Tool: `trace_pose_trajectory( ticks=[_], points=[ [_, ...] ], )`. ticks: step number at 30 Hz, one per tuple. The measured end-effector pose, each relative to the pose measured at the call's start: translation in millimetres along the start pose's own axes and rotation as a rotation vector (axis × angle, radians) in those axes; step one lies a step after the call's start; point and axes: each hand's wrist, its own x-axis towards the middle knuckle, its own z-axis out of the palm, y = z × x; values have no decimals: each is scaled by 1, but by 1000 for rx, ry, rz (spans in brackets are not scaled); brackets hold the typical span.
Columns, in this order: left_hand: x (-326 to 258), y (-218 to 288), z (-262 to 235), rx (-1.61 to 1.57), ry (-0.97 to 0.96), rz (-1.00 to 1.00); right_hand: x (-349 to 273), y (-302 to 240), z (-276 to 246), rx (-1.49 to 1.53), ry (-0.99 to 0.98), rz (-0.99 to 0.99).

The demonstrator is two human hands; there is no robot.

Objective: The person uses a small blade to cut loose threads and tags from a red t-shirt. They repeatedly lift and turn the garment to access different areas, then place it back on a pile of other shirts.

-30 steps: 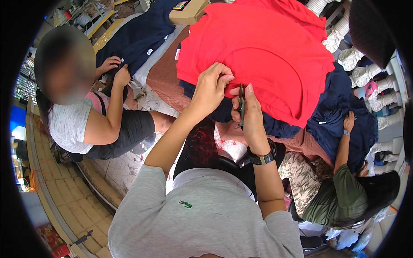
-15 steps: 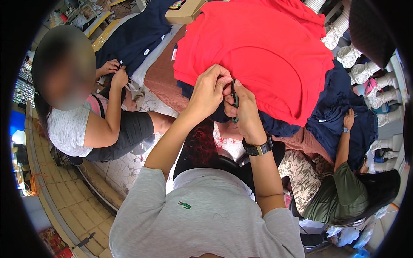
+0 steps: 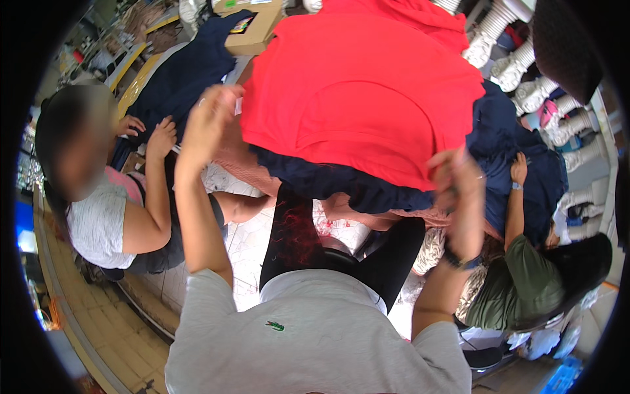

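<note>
Red garment [image 3: 367, 92] lies spread across the top of a pile on the bench [image 3: 252, 33], over a navy cloth [image 3: 341, 187] whose edge hangs out beneath its near hem. Both hands are raised at the sides of it, well apart. Left hand [image 3: 210, 118] sits at the garment's left edge with fingers loosely curled; whether it pinches the fabric I cannot tell, since the hand is blurred. Right hand [image 3: 459, 180], a dark watch [image 3: 462, 261] on its wrist, is at the lower right corner, also blurred, its fingers bunched together, and its hold cannot be made out either.

To handle the piece well, I judge each hand should take only the red layer at the hem, keeping the navy cloth out of the pinch, and hold the edge taut and level between the two so it lies flat.

A seated person in a grey top [image 3: 98, 223] works at dark fabric [image 3: 190, 72] on the left; another in green [image 3: 518, 289] reaches in on the right.
</note>
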Motion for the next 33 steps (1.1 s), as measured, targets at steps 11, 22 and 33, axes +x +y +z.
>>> trace_pose_trajectory(
  ticks=[11,22,33],
  points=[
    [244,-84,75,-199,-142,-473,272,100,-148,-228,213,243],
    [286,-110,80,-57,-28,-320,278,74,-151,2,246,157],
    [239,77,-59,-128,147,111,148,-92,-194,-121,614,-594]
  ],
)
